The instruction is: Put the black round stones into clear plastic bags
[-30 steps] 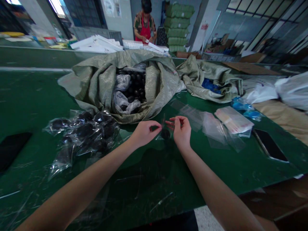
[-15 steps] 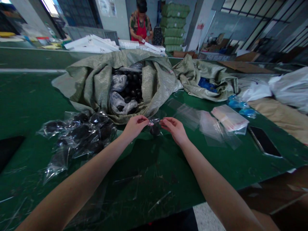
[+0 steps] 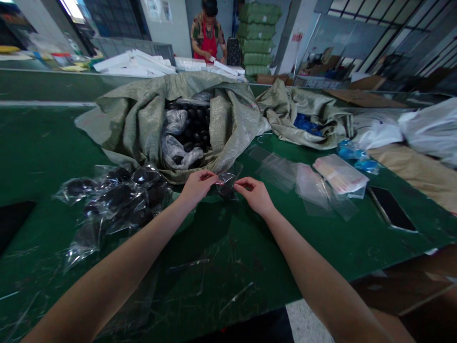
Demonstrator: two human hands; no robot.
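A small clear plastic bag (image 3: 226, 185) with a dark, rounded object inside is between my hands, just above or on the green table. My left hand (image 3: 198, 187) pinches its left edge between thumb and fingertips. At the opposite side, my right hand (image 3: 255, 194) pinches the bag's edge with thumb and forefinger. Left of my left hand lies a heap of bagged black rounded objects (image 3: 119, 194). Flat empty clear bags (image 3: 276, 167) are spread to the right of my right hand, beside a thicker stack of bags (image 3: 339, 174).
Behind my hands, a large woven sack (image 3: 143, 114) gapes open, full of black rounded objects (image 3: 195, 126). A smaller sack (image 3: 285, 112) holds blue items. A phone (image 3: 392, 208) lies at right. Across the table, a person in a red apron (image 3: 210, 45) handles something white.
My right hand has shifted slightly left and down along the bag. The bag's upper part now stands up between my hands; my left hand has moved slightly left.
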